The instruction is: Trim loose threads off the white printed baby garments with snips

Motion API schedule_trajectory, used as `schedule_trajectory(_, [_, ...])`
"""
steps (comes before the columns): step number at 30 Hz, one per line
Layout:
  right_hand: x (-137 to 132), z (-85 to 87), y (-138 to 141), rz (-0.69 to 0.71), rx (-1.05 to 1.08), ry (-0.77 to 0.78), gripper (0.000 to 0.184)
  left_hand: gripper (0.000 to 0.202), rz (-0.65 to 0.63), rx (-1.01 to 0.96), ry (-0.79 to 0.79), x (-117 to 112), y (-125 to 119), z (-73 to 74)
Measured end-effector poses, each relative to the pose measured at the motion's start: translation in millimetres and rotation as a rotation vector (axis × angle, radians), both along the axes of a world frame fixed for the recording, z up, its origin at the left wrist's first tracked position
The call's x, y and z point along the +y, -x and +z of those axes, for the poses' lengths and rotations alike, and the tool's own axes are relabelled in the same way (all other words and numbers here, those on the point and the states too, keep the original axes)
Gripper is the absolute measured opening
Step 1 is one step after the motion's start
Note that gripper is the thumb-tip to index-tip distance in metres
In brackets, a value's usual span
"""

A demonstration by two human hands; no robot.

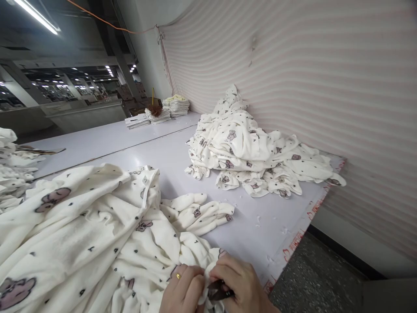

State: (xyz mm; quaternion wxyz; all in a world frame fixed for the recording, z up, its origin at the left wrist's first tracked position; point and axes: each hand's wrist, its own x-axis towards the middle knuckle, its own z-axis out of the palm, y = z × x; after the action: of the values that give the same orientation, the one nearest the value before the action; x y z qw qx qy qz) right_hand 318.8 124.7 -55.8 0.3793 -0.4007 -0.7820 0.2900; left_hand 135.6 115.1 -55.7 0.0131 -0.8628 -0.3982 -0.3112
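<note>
A white printed garment (97,234) with pinkish animal figures and small dark marks lies heaped over the near left of the table. At its lower right edge my left hand (185,287), with a yellow ring on one finger, is closed on a fold of the cloth. Right beside it my right hand (241,282) is wrapped round dark thread snips (219,290). The blades point left at the cloth between the hands. That hand's thumb and index finger also press against the fabric. Exactly where the blade tips meet the cloth is hidden.
A big pile of similar garments (237,148) lies against the striped wall sheet (293,78). Folded white stacks (176,106) stand at the table's far end. More white cloth (13,174) sits far left. Thread scraps (258,219) dot the table (247,234), whose right edge drops to the floor.
</note>
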Motion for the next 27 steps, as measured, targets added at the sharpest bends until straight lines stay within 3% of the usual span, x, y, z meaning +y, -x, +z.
schedule_trajectory(2, [-4.9,-3.6,-1.6,-0.035,0.094,0.064,0.009,0.023,-0.002,0.004,0.005,2.2,-3.8,-1.2])
schedule_trajectory(5, [-12.2,-3.6,-10.9,-0.073,0.346,0.405,0.023,0.023,-0.014,-0.012,0.010,4.5,-8.1,-1.7])
schedule_trajectory(7, [-14.6,-0.3,-20.8,-0.116,0.405,0.559,0.026,0.022,-0.036,-0.011,0.007,5.9,-8.9,-1.9])
schedule_trajectory(11, [-13.0,11.1,-36.3,-0.170,0.199,0.468,0.016,0.021,-0.048,-0.003,0.000,8.4,-8.5,-2.9])
schedule_trajectory(16, [-6.6,21.4,-29.7,-0.143,-0.164,0.343,0.014,0.023,-0.066,0.002,-0.017,10.4,-11.5,0.3])
schedule_trajectory(23, [-2.6,19.9,-32.1,-0.180,-0.140,0.335,0.025,0.019,-0.047,0.000,0.014,9.5,-9.0,0.7])
schedule_trajectory(27, [-4.0,21.0,-31.8,-0.176,-0.266,0.331,0.020,0.022,-0.083,0.023,-0.012,9.1,-8.4,-4.0])
